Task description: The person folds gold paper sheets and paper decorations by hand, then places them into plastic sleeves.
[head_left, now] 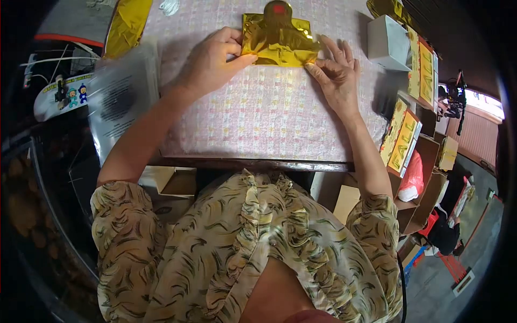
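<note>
A shiny gold foil sheet point(285, 57) lies near the far side of the checked table. On top of it rests a dark rounded object point(278, 12) with a red spot; what it is I cannot make out. My left hand point(218, 60) pinches the foil's left side, its thumb on the near left corner. At the near right corner, my right hand point(336, 72) holds the foil between thumb and a curled finger, the other fingers raised.
Clear plastic sheets point(121, 97) overhang the table's left edge, with gold foil point(126, 27) beyond. A white box point(388, 43) and yellow printed boxes point(401, 134) line the right side. Open cardboard boxes point(425, 183) stand lower right.
</note>
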A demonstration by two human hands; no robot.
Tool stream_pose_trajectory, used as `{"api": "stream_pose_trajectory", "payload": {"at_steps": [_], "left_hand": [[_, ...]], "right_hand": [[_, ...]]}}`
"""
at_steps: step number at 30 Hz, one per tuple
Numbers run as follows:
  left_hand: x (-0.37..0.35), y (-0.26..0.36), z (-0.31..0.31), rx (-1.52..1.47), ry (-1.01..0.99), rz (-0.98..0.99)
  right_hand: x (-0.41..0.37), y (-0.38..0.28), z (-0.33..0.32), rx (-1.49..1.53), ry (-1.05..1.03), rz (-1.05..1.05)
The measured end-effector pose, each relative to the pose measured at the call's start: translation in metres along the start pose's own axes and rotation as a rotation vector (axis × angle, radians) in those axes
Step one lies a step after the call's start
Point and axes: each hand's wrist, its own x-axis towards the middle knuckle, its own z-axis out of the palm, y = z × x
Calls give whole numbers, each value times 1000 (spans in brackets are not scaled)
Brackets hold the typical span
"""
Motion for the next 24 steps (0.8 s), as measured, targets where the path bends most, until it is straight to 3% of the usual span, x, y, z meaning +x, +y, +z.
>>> {"api": "stream_pose_trajectory", "payload": {"at_steps": [7,14,24], "left_hand": [[11,-1,-2,54,-79,-141],[27,-3,-5,60,-220,-266],[30,-8,-1,119,-202,-175]], "right_hand": [[8,-17,7,-94,-15,146],[6,-20,13,-85,35,157],[-1,-25,27,-115,166,165]]}}
